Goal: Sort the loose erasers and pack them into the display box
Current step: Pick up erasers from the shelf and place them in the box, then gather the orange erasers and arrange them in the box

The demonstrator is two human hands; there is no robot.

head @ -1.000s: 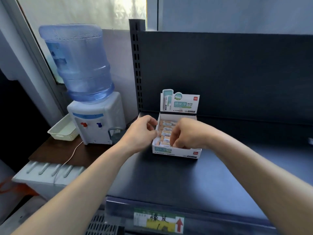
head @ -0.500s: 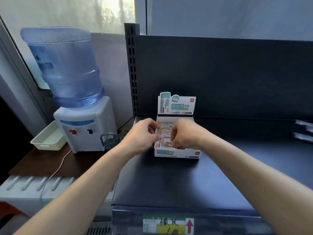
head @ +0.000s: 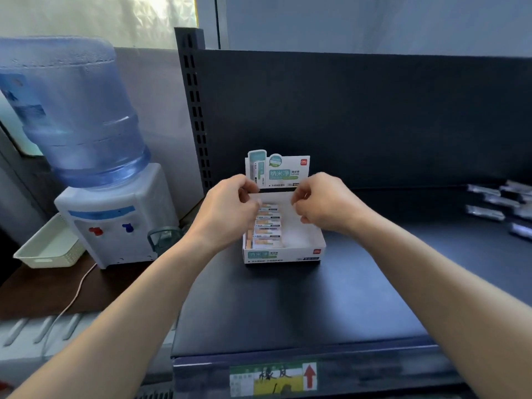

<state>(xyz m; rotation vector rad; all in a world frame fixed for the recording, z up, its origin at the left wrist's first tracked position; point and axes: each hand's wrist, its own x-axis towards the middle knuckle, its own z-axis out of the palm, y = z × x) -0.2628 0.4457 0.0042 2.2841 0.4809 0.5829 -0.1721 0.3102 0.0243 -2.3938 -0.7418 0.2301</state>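
The display box (head: 283, 251) sat on the dark shelf (head: 288, 306), towards the back, with its printed header card standing upright behind the tray. Inside, a column of wrapped erasers (head: 267, 226) filled the left side, stacked front to back in a neat row. The right side of the tray showed bare white floor. Judged from this, packing was roughly half done: one column in, one column still to fill.

Further loose pieces (head: 501, 208) lay on the same shelf well apart, at the far right; they were blurred, and whether they were erasers of the same kind could not be told. If they were, they remained to be sorted and packed.

Both hands were at the rear of the box, near the header card. The left hand (head: 227, 208) had its fingers curled and pinched at the back left corner. The right hand (head: 322, 203) was likewise curled, fingertips pinched at the back right. Whether either held an eraser or only gripped the cardboard edge could not be told; nothing distinct showed between the fingers.

Erasers: small, rectangular, white sleeves with orange-tan and green print. Box: white card, teal-green printing, a small red logo on the front right corner.
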